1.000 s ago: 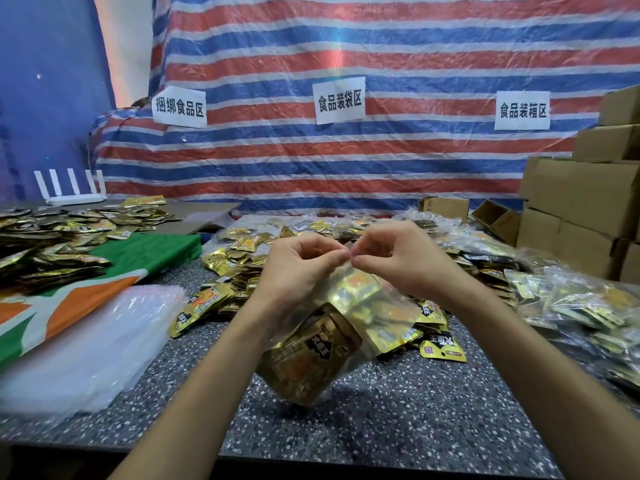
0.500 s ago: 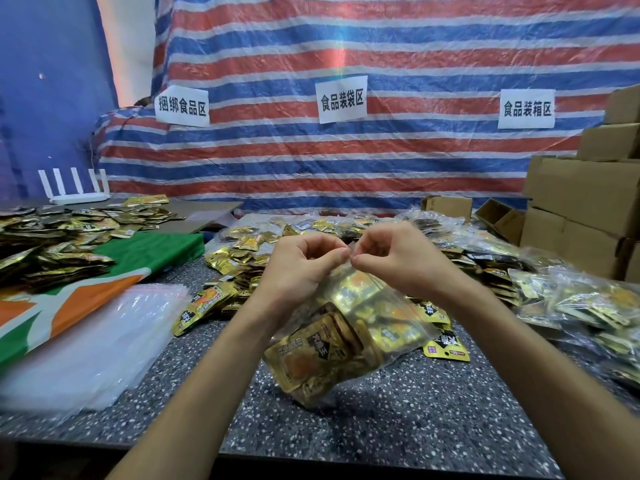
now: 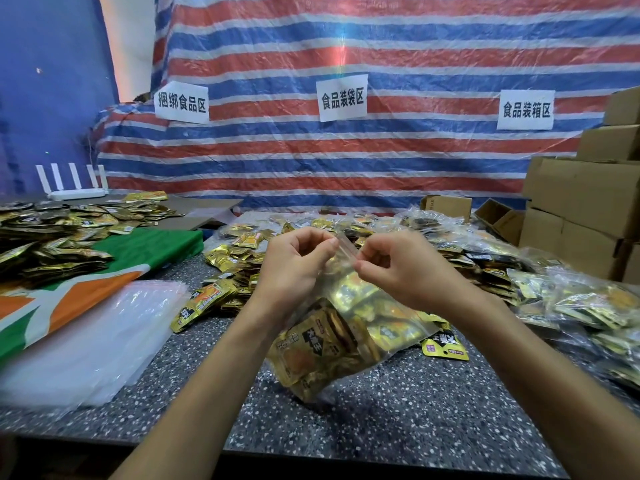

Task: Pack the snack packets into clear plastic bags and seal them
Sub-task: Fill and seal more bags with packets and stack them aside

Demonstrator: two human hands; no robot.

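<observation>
Clear plastic bag point(image 3: 349, 323) pinched by left hand point(image 3: 294, 268) and right hand point(image 3: 405, 268), seemingly resting on speckled table point(image 3: 381, 427); striped tarp point(image 3: 381, 161) behind.

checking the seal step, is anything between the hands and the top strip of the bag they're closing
Nothing visible is. The left hand and the right hand both pinch the top strip of the clear bag directly, and the gold packets inside sit lower, below that strip.

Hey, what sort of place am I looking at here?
Probably a small food-packing workshop: paper signs hang on a striped tarp, gold snack packets lie heaped on the table, cardboard boxes stack at the right, and the left hand and right hand pinch a filled clear bag.
</observation>
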